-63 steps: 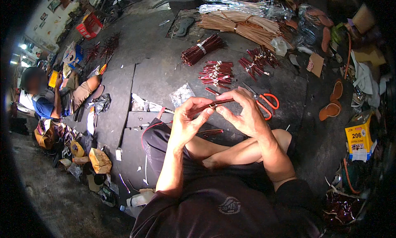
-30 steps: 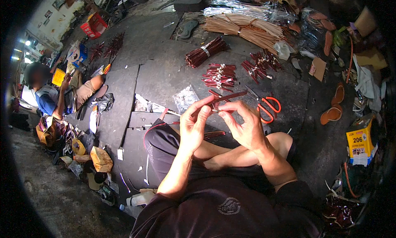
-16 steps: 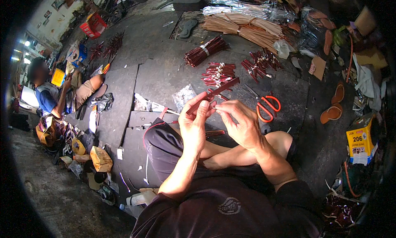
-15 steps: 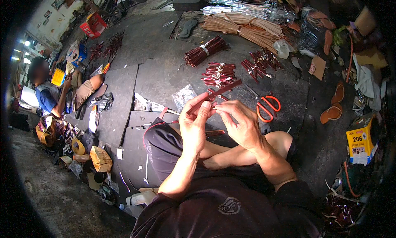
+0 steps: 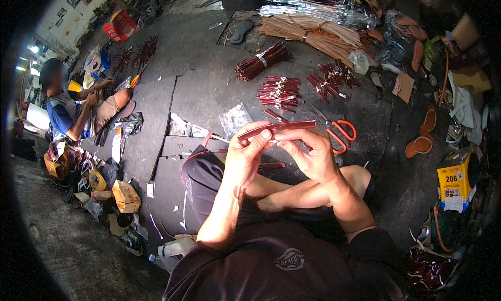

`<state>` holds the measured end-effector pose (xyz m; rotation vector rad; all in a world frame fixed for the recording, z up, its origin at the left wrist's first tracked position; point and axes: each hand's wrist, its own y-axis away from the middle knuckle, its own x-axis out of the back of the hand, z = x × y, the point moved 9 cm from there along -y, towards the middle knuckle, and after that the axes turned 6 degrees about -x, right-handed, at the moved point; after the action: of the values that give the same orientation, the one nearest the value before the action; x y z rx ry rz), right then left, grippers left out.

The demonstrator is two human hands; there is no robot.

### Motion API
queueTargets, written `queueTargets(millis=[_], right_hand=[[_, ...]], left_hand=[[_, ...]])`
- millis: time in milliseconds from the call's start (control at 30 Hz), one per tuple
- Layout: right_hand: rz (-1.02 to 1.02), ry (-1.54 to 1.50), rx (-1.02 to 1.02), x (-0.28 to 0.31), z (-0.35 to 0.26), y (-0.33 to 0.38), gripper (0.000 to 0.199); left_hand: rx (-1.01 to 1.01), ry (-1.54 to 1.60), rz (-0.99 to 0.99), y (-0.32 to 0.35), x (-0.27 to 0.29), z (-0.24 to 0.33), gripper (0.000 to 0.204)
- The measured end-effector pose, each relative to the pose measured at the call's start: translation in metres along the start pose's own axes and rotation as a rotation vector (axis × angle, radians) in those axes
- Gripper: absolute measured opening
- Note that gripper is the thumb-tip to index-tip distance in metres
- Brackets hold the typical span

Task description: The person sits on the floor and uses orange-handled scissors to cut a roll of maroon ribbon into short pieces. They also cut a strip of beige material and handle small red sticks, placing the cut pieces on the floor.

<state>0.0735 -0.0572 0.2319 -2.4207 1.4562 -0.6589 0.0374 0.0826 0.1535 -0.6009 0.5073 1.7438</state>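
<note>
A dark red strap (image 5: 295, 125) is held up above my crossed legs, stretched crosswise between both hands. My left hand (image 5: 249, 147) pinches its left part between thumb and fingers. With thumb and forefinger, my right hand (image 5: 312, 152) grips the strap near its middle; a small pale bit shows between the two thumbs, too small to name. Just beyond the hands lies a stack of finished-looking red straps (image 5: 279, 92) with shiny metal bits. Scissors with orange handles (image 5: 342, 136) rest on the floor to the right of my right hand.
Farther off are a tied bundle of dark red strips (image 5: 261, 61), more red straps (image 5: 334, 81) and long tan strips (image 5: 308, 34). A clear plastic bag (image 5: 234, 120) lies nearby. Brown sandals (image 5: 420, 143) and a yellow can (image 5: 455, 179) stand right. Another person (image 5: 70, 110) sits left.
The strap has turned from a slant to nearly level as both hands shifted. My right hand has moved closer against the strap. The person at left has lowered a yellow object.
</note>
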Motion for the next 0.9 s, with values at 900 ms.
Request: queueTargets(millis=[900], right_hand=[[0.122, 0.019, -0.134, 0.003, 0.009, 0.004, 0.016]], left_hand=[[-0.482, -1.012, -0.008, 0.014, -0.034, 0.053, 0.029]])
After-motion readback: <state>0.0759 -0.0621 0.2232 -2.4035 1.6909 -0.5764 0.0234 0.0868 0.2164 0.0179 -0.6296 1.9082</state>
